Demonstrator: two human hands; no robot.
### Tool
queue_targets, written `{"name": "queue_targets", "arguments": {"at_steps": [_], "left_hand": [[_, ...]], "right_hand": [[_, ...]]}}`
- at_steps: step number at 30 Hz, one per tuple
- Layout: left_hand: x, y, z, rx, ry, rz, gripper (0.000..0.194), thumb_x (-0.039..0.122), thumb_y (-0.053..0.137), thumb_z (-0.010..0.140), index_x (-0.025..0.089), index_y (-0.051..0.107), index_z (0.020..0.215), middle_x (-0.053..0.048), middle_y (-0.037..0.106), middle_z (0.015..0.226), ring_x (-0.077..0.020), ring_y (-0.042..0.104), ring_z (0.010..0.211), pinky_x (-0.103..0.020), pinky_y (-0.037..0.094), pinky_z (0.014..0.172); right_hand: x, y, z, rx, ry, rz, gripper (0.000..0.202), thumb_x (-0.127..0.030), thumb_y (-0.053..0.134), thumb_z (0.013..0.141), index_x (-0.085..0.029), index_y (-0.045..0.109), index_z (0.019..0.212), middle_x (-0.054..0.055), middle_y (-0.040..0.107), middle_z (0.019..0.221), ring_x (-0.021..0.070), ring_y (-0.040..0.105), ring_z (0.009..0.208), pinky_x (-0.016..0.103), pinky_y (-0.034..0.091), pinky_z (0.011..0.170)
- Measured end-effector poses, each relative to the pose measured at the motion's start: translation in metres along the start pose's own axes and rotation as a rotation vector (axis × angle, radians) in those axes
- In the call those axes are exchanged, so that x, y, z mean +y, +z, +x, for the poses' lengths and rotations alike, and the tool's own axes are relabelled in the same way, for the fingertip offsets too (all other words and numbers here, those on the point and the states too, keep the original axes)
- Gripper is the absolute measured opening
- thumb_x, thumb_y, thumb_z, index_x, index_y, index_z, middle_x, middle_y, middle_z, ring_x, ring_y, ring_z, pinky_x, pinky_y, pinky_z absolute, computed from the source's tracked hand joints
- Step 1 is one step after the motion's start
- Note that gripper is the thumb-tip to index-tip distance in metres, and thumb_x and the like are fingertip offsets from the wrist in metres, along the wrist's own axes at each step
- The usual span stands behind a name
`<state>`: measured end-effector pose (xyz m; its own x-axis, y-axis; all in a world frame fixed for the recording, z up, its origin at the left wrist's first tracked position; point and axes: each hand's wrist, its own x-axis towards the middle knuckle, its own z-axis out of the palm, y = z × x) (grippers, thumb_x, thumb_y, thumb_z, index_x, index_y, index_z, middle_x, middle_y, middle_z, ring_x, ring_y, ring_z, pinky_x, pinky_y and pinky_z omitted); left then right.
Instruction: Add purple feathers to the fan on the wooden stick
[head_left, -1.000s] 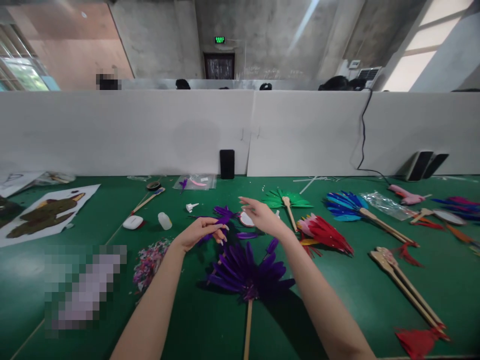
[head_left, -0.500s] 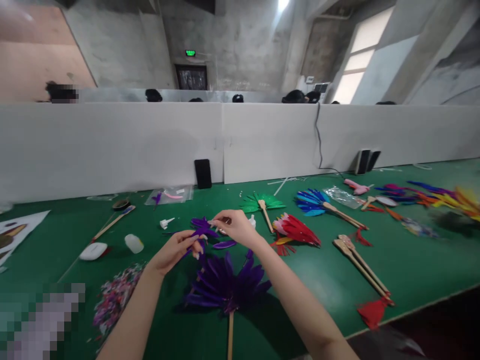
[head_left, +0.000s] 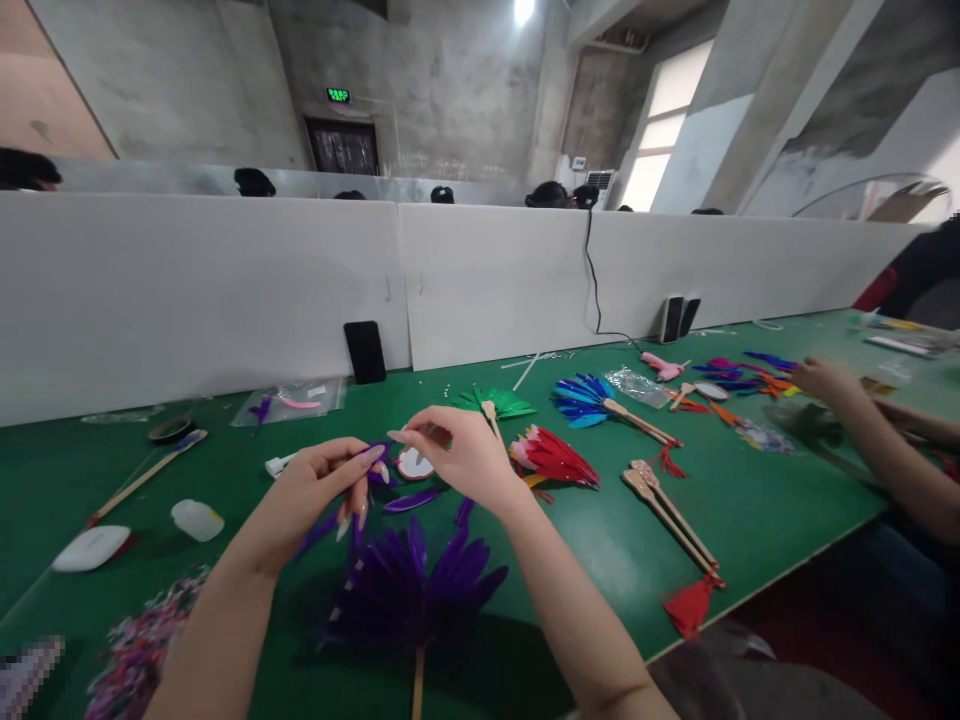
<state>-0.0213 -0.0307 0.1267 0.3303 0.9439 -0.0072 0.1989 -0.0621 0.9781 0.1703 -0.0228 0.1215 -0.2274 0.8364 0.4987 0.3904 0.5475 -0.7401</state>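
Observation:
My left hand [head_left: 322, 490] is closed in a pinch on a purple feather [head_left: 316, 536], whose end sticks out below the fingers. Just to its right, my right hand [head_left: 457, 450] has thumb and forefinger pressed together; whatever is between those fingertips is too small to make out. Beneath both hands lies a purple feather fan [head_left: 427, 590] with a pale wooden handle [head_left: 418, 685]. A loose purple feather [head_left: 411, 500] rests on the table above the fan. Partly behind my right hand sits a small white disc with a dark rim [head_left: 414, 463].
Finished-looking fans in green [head_left: 510, 402], blue [head_left: 583, 400] and red [head_left: 555, 458] lie beyond my right hand. A pink glue gun [head_left: 663, 366] is farther back. At left are a white bottle [head_left: 197, 520] and shredded scraps [head_left: 146, 645]. Another person's hand [head_left: 825, 380] reaches in at right.
The view has swung to the right, so table things sit farther left. Another person's arms now show at the right. My hands stay close together, the left still on purple feather.

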Motion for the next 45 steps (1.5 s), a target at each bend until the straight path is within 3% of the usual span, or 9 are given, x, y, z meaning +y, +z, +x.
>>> {"name": "queue_targets", "arguments": {"at_steps": [6,12,15,20,28,33,45], "left_hand": [[0.015,0.027,-0.003,0.023,0.041,-0.040,0.025,0.042,0.055,0.085,0.017,0.059,0.082,0.005,0.054,0.042,-0.0065,0.041,0.031,-0.016,0.032,0.033],[0.023,0.035,-0.012,0.013,0.114,0.039,0.023,0.039,0.055,0.085,0.017,0.056,0.077,0.004,0.057,0.043,-0.0082,0.049,0.036,-0.017,0.040,0.041],[0.033,0.037,-0.027,0.087,0.099,-0.010,0.022,0.039,0.056,0.083,0.018,0.055,0.075,0.006,0.054,0.040,-0.0079,0.047,0.033,-0.016,0.039,0.038],[0.040,0.043,-0.040,0.075,0.013,-0.107,0.028,0.043,0.057,0.081,0.018,0.056,0.071,0.006,0.051,0.036,-0.0064,0.044,0.030,-0.014,0.035,0.034],[0.045,0.045,-0.045,0.051,-0.050,-0.154,0.032,0.047,0.062,0.078,0.018,0.055,0.067,0.007,0.048,0.032,-0.0044,0.040,0.027,-0.012,0.033,0.032],[0.046,0.049,-0.055,0.098,-0.064,-0.147,0.031,0.048,0.062,0.077,0.018,0.056,0.071,0.006,0.051,0.034,-0.0058,0.042,0.028,-0.012,0.035,0.032],[0.048,0.059,-0.062,0.199,-0.059,-0.062,0.028,0.045,0.056,0.080,0.020,0.055,0.068,0.006,0.049,0.035,-0.0066,0.042,0.030,-0.014,0.035,0.034]], "right_hand": [[-0.010,-0.011,-0.006,0.129,0.031,0.396,0.014,-0.033,0.059,0.085,-0.019,0.063,0.087,0.000,0.064,0.072,0.0101,0.060,0.053,0.023,0.048,0.051],[-0.026,-0.014,-0.013,0.060,0.054,0.368,0.011,-0.028,0.056,0.087,-0.021,0.062,0.092,-0.002,0.061,0.075,0.0089,0.060,0.055,0.023,0.050,0.054],[-0.035,-0.013,-0.017,0.077,0.082,0.445,0.017,-0.028,0.064,0.081,-0.022,0.064,0.097,-0.002,0.062,0.079,0.0083,0.060,0.055,0.021,0.050,0.052],[-0.044,-0.012,-0.024,0.137,0.040,0.544,0.006,-0.025,0.066,0.081,-0.019,0.067,0.082,-0.001,0.065,0.072,0.0080,0.059,0.051,0.021,0.047,0.048],[-0.045,-0.020,-0.026,0.118,0.013,0.535,0.013,-0.029,0.061,0.084,-0.018,0.067,0.083,0.000,0.065,0.069,0.0091,0.061,0.051,0.022,0.050,0.048],[-0.048,-0.023,-0.028,0.126,0.024,0.579,0.009,-0.028,0.063,0.083,-0.019,0.063,0.085,-0.003,0.064,0.067,0.0084,0.061,0.049,0.021,0.051,0.047],[-0.047,-0.015,-0.031,0.183,-0.078,0.393,0.008,-0.022,0.050,0.092,-0.021,0.056,0.088,-0.004,0.062,0.069,0.0053,0.058,0.053,0.019,0.049,0.054]]}}
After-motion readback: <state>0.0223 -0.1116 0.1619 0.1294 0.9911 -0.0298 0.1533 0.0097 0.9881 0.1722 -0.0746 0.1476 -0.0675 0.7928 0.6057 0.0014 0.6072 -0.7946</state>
